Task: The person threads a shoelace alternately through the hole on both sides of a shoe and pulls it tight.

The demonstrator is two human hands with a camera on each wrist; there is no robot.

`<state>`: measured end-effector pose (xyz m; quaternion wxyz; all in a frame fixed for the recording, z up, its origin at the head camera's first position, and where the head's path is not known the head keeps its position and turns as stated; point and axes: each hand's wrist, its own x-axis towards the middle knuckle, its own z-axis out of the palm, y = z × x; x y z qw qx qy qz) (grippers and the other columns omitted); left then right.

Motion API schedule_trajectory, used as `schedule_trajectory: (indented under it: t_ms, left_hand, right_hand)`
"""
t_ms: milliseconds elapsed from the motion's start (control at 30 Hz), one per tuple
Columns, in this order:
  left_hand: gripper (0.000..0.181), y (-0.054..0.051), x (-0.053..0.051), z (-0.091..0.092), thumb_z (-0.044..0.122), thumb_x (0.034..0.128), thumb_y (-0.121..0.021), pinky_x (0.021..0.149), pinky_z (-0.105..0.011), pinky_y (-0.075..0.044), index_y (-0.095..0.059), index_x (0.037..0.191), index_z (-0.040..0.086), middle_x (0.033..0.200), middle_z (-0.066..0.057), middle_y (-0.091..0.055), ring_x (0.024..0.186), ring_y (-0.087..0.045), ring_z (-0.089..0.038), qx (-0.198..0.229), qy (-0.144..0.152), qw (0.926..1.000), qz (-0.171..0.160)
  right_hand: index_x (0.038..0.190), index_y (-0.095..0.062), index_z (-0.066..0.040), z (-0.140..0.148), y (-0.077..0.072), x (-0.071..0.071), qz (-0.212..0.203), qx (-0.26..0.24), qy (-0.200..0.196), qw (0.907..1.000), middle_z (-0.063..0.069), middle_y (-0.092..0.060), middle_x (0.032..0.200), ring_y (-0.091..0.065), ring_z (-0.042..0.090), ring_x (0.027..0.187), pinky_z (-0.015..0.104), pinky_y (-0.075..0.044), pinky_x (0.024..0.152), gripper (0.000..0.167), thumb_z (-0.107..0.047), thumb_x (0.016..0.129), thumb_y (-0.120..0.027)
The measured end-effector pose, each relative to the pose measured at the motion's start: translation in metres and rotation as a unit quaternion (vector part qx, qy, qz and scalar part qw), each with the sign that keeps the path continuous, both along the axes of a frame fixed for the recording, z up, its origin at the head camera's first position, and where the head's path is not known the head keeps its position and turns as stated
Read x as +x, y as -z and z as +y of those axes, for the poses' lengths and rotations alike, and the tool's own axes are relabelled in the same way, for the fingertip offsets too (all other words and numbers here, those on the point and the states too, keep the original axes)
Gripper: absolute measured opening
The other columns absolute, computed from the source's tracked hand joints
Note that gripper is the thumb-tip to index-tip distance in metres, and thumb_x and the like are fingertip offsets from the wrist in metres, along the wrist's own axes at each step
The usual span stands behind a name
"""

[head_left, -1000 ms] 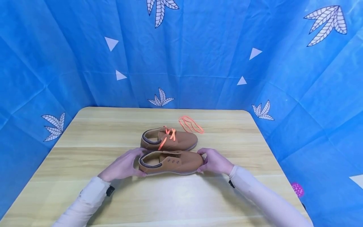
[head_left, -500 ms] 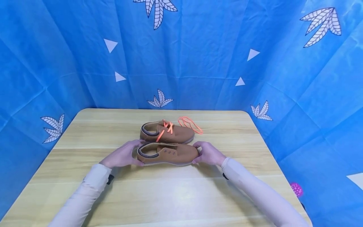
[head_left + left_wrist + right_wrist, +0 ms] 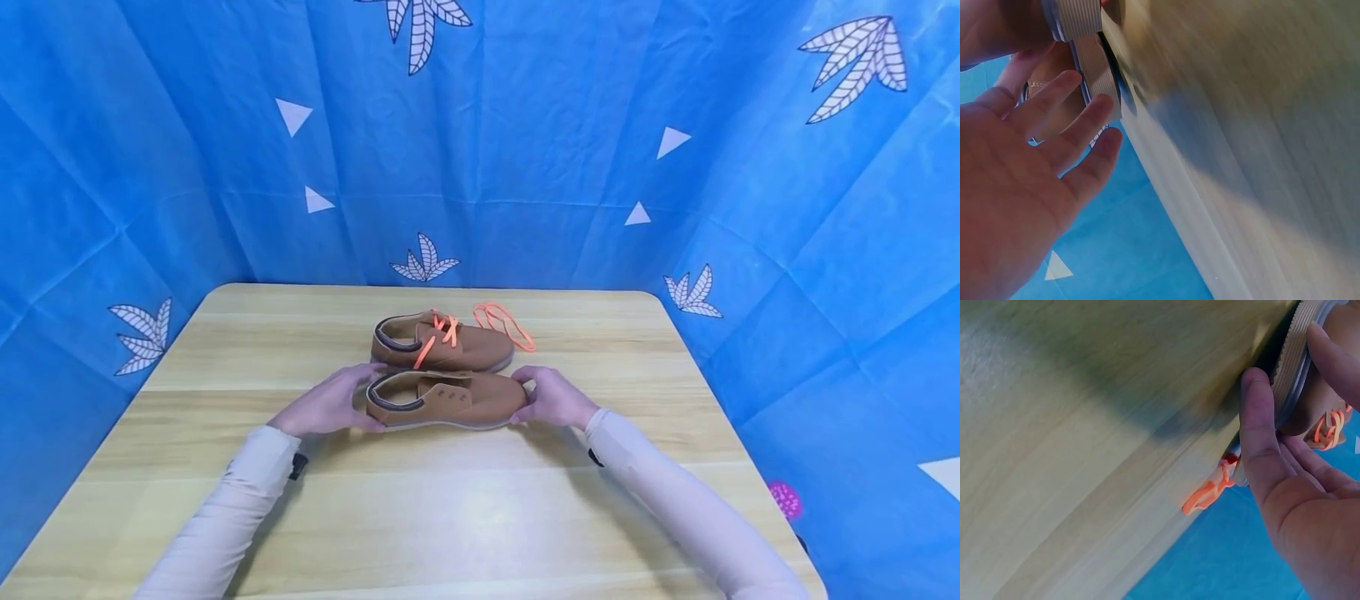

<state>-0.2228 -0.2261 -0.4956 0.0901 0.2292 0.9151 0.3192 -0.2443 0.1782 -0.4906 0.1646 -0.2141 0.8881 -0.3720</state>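
Two brown shoes stand side by side, toes to the right in the head view. My left hand (image 3: 330,402) grips the heel of the near shoe (image 3: 491,398), thumb at its front side. In the left wrist view several fingers (image 3: 1082,128) are spread out. Around the toe of the same shoe, my right hand (image 3: 557,397) holds with thumb and fingers on opposite sides. The near shoe has bare eyelets and no lace in sight. Behind it, the far shoe (image 3: 480,346) carries an orange lace (image 3: 451,331) across its eyelets. The two shoes are close together.
A loose orange shoelace (image 3: 517,329) lies looped on the wooden table (image 3: 480,517), just beyond the far shoe's toe. Blue patterned cloth (image 3: 555,167) hangs behind the table and along both sides.
Both hands have moved the near shoe away from me, toward the back of the table. The far shoe has shifted back too and now stands closer to the loose lace.
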Motion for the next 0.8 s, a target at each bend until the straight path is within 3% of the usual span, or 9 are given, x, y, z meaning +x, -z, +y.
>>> schedule_trajectory:
  t_ms: [267,500,633,800]
  left_hand:
    - [0.107,0.0002,-0.0067,-0.0023,0.035,0.0716,-0.095,0.118,-0.062,-0.037,-0.039,0.155,-0.003,0.157,-0.024,-0.047,0.144,-0.046,-0.046,0.009,0.007,0.9998,-0.015]
    - [0.109,0.0009,-0.0059,-0.0037,0.035,0.0720,-0.095,0.118,-0.063,-0.036,-0.037,0.157,-0.001,0.157,-0.023,-0.048,0.144,-0.046,-0.046,0.009,0.007,0.9993,-0.035]
    - [0.102,0.0018,-0.0048,-0.0038,0.035,0.0732,-0.095,0.119,-0.062,-0.036,-0.042,0.155,0.003,0.157,-0.020,-0.050,0.146,-0.045,-0.044,0.016,0.017,0.9993,-0.028]
    - [0.083,0.0027,-0.0010,-0.0034,0.035,0.0738,-0.094,0.117,-0.061,-0.039,-0.055,0.141,0.006,0.146,-0.016,-0.060,0.141,-0.050,-0.042,0.028,0.004,0.9993,-0.026]
  right_hand:
    - [0.134,-0.059,0.001,-0.0031,-0.0003,-0.0014,-0.014,0.004,0.017,0.9997,0.020,-0.068,0.133,-0.075,0.011,0.074,0.025,-0.059,0.071,0.068,-0.008,0.075,-0.091]
    - [0.134,-0.060,0.002,-0.0047,0.0016,0.0010,-0.010,0.004,0.014,0.9998,0.019,-0.067,0.133,-0.075,0.010,0.074,0.024,-0.059,0.070,0.067,-0.008,0.076,-0.091]
    - [0.134,-0.060,0.001,-0.0037,0.0025,0.0022,-0.006,0.002,0.016,0.9999,0.020,-0.066,0.135,-0.074,0.010,0.074,0.023,-0.058,0.070,0.067,-0.008,0.075,-0.091]
    - [0.134,-0.060,0.001,-0.0007,0.0010,0.0017,0.000,0.007,-0.003,1.0000,0.021,-0.065,0.135,-0.074,0.010,0.075,0.024,-0.059,0.072,0.068,-0.009,0.075,-0.092]
